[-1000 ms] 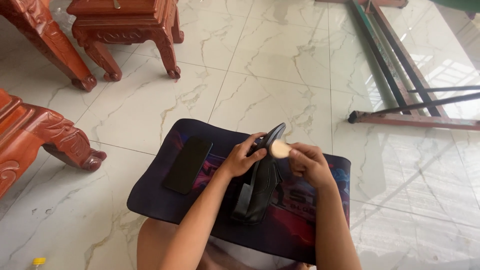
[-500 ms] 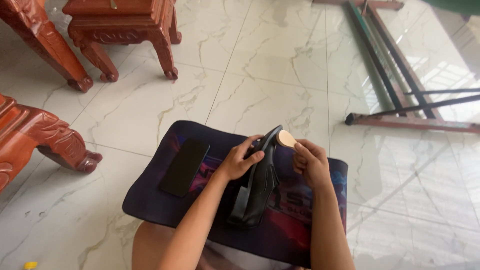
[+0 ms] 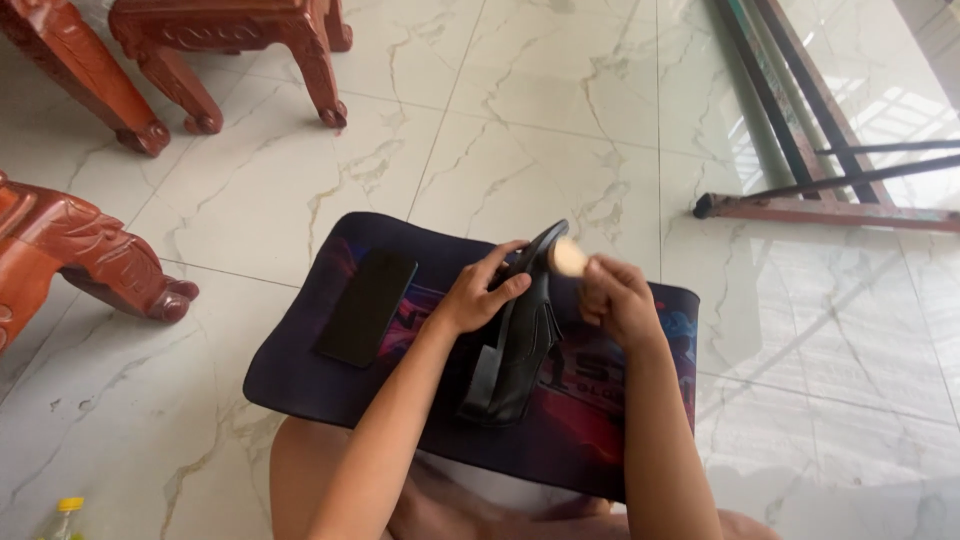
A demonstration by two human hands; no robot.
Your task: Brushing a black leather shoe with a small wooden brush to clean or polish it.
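A black leather shoe (image 3: pixel 520 350) stands tilted on a dark mat (image 3: pixel 320 370) spread over my lap, its toe raised. My left hand (image 3: pixel 478 293) grips the shoe near the toe from the left side. My right hand (image 3: pixel 617 300) holds a small round tan pad (image 3: pixel 570 258) pressed against the raised toe. A black phone (image 3: pixel 367 306) lies flat on the left part of the mat, apart from both hands.
Carved red wooden furniture legs (image 3: pixel 150 290) stand at the left and top left on the white marble floor. A metal frame (image 3: pixel 830 205) with dark bars lies at the upper right. A small bottle with a yellow cap (image 3: pixel 62 515) sits at the bottom left.
My right hand has kept moving the tan pad over the shoe's toe, shifting it slightly. The left hand keeps its grip on the shoe.
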